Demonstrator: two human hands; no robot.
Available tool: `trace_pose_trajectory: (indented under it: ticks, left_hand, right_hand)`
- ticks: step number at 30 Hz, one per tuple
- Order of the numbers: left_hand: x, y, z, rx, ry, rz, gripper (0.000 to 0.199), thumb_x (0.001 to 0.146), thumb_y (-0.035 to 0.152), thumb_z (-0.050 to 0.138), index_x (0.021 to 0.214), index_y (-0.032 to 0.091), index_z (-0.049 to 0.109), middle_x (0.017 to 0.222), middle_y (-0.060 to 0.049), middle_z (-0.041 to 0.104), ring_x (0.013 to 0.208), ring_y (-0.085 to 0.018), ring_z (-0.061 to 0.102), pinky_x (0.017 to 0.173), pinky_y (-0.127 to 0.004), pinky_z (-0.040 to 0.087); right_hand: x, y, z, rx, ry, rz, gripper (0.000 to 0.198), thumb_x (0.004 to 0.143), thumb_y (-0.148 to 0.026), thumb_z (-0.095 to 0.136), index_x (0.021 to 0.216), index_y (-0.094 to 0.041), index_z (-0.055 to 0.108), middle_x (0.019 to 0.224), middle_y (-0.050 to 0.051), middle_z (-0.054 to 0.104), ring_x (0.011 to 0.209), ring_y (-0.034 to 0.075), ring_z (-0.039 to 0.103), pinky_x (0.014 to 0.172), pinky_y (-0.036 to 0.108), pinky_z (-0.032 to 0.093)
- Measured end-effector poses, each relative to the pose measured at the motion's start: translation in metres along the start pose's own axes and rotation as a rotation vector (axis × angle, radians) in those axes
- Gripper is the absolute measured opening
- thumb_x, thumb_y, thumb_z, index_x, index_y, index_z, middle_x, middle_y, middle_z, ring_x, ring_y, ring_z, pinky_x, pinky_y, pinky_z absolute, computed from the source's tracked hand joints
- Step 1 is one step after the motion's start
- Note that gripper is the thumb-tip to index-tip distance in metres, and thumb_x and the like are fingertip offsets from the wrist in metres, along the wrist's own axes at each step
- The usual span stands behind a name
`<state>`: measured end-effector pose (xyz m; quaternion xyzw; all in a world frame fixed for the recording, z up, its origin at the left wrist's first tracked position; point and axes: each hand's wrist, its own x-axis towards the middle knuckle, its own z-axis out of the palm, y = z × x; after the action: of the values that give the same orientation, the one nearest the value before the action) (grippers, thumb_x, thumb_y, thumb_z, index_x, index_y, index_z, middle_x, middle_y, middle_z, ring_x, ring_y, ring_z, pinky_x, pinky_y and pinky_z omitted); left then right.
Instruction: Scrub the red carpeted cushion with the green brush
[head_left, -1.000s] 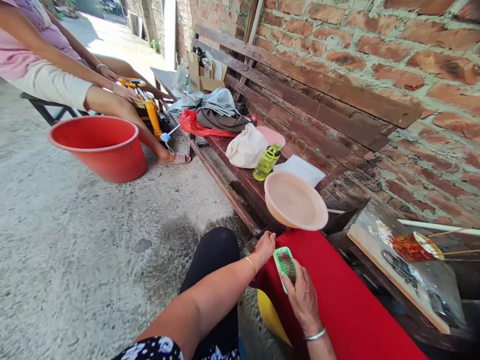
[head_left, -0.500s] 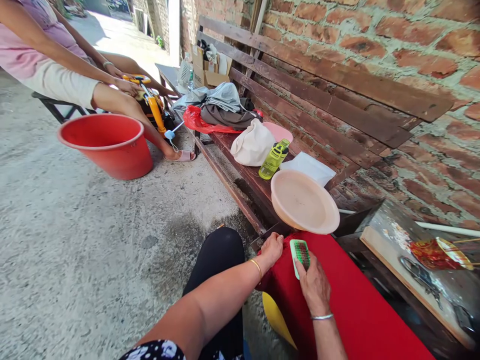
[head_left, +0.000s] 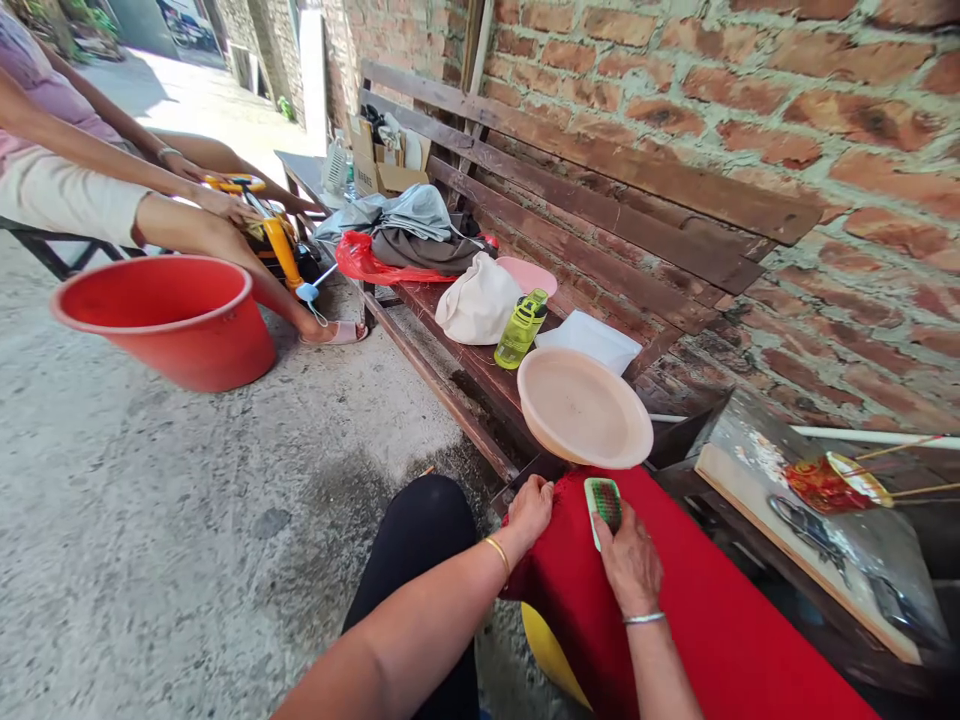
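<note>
A red cloth (head_left: 697, 590) stretches away from my lap side toward the bench. At its far left edge, my left hand (head_left: 531, 508) is closed, gripping the edge of the cloth; its fingertips are partly hidden. My right hand (head_left: 632, 565) holds a brush (head_left: 602, 505) with a pale green body, its green and brownish bristles facing up. The brush is just above or resting on the cloth; I cannot tell which. Beyond both hands stands a beige basin (head_left: 585, 405) on the end of the bench.
On the wooden bench (head_left: 450, 395) are a green bottle (head_left: 521, 330), a white cloth bag (head_left: 480, 300) and folded clothes (head_left: 416, 225). A board (head_left: 795, 560) with a red-gold pot (head_left: 832, 485) lies right. A red tub (head_left: 172, 330) stands left by a seated person (head_left: 82, 170).
The camera view has turned slightly right, so the surroundings appear further left. The brush has tilted slightly in my right hand; my left hand keeps its grip on the cloth edge.
</note>
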<state>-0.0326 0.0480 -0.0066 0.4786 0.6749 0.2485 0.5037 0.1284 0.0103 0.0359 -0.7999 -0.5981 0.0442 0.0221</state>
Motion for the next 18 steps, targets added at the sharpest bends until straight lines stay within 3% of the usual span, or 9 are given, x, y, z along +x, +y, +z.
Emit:
trace_pose_trajectory:
  ticks: [4,9,12,15,18]
  left_hand:
    - [0.003,-0.003,0.002,0.022,0.000,0.003,0.030,0.098,0.041,0.038,0.107,0.026,0.062,0.113,-0.003,0.072,0.109,-0.023,0.064,0.088,-0.032,0.047]
    - [0.004,-0.004,0.001,0.059,-0.013,0.026,0.029,0.098,0.040,0.038,0.106,0.026,0.062,0.111,-0.003,0.072,0.107,-0.021,0.065,0.086,-0.030,0.047]
    - [0.004,-0.005,0.000,0.070,-0.021,0.031,0.028,0.098,0.039,0.038,0.106,0.025,0.062,0.110,-0.003,0.073,0.105,-0.020,0.065,0.084,-0.028,0.046]
    - [0.003,-0.005,-0.001,0.077,-0.013,0.034,0.028,0.098,0.038,0.039,0.105,0.025,0.063,0.109,-0.002,0.073,0.104,-0.021,0.065,0.083,-0.028,0.046]
    - [0.003,-0.004,-0.001,0.089,-0.017,0.034,0.027,0.098,0.039,0.040,0.106,0.025,0.062,0.109,-0.002,0.073,0.103,-0.021,0.065,0.082,-0.028,0.046]
  right_hand:
    - [0.013,0.021,-0.012,-0.006,0.008,0.143,0.065,0.097,-0.051,0.030,0.140,-0.003,0.040,0.119,0.028,0.064,0.105,0.037,0.067,0.082,0.048,0.052]
    - [0.015,-0.001,-0.001,0.065,-0.011,-0.001,0.058,0.099,-0.050,0.035,0.143,-0.013,0.041,0.131,0.018,0.062,0.116,0.027,0.063,0.091,0.035,0.049]
    - [0.023,-0.001,0.006,0.068,-0.012,0.015,0.057,0.098,-0.050,0.039,0.143,-0.016,0.042,0.129,0.017,0.063,0.113,0.026,0.064,0.091,0.035,0.048]
    - [0.032,0.035,-0.002,0.052,-0.007,0.149,0.058,0.097,-0.051,0.038,0.143,-0.015,0.043,0.126,0.020,0.063,0.111,0.031,0.065,0.092,0.042,0.048]
    - [0.031,0.098,-0.020,0.039,-0.017,0.349,0.065,0.096,-0.055,0.031,0.140,-0.011,0.045,0.119,0.027,0.065,0.107,0.038,0.066,0.087,0.050,0.050]
